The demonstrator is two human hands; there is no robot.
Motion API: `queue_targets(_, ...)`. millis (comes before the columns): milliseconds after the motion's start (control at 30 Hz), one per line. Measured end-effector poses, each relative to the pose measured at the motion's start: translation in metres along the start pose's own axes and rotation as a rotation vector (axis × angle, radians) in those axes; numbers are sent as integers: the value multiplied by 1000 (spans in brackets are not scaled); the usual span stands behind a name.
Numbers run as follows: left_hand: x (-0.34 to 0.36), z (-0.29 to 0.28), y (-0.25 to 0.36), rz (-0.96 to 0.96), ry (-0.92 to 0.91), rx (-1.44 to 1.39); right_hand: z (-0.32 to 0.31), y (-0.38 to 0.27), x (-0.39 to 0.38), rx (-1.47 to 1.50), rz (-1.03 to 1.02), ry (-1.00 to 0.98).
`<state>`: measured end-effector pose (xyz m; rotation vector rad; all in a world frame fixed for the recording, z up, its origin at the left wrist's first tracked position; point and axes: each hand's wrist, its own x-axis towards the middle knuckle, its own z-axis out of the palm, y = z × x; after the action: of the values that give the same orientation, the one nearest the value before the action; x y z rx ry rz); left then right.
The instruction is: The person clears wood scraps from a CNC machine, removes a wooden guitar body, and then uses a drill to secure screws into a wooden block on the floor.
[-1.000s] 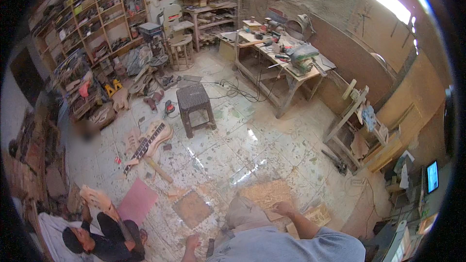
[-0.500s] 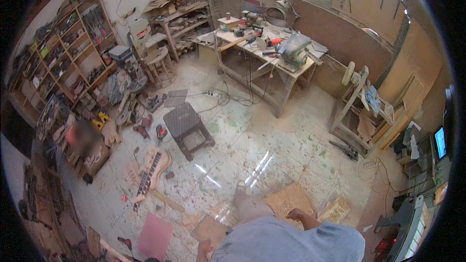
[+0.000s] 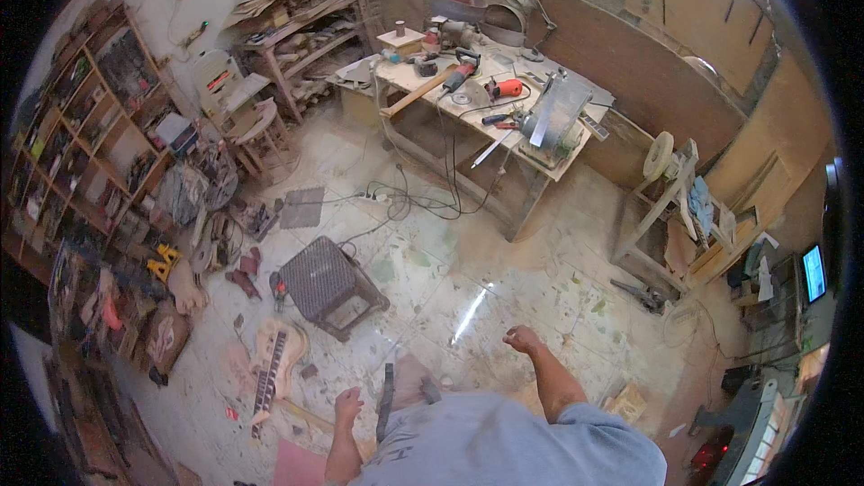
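Note:
My right hand (image 3: pixel 522 339) hangs in front of me over the pale tiled floor with its fingers curled shut and nothing in it. My left hand (image 3: pixel 347 406) is lower at my side, fingers loosely apart, empty, above a wooden strip on the floor. An unfinished guitar body with neck (image 3: pixel 273 364) lies on the floor left of my left hand. A dark plastic stool (image 3: pixel 328 285) stands just beyond it.
A workbench (image 3: pixel 504 103) with power tools and a wooden plank stands ahead, with cables trailing on the floor beneath. Shelves (image 3: pixel 90 144) full of tools line the left wall. A wooden rack (image 3: pixel 670 207) and a small screen (image 3: pixel 814 272) are on the right.
The view has moved toward the workbench. My right hand lifted off the wooden pieces on the floor, and I stand upright. The person seated at lower left is out of view.

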<state>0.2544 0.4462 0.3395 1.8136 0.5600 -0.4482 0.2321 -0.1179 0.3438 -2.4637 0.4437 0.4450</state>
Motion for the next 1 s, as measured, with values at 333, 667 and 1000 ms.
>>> queue_targets(333,244,4,123,274,-422,647,-19,1,43,124,322,126)
queue_targets(667,451,200,454,491,-340,557,69,42,5,-158,-66,-73)
queue_targets(1000,439,292,572,465,-597,858,-79,-41,275,1083,663,261)
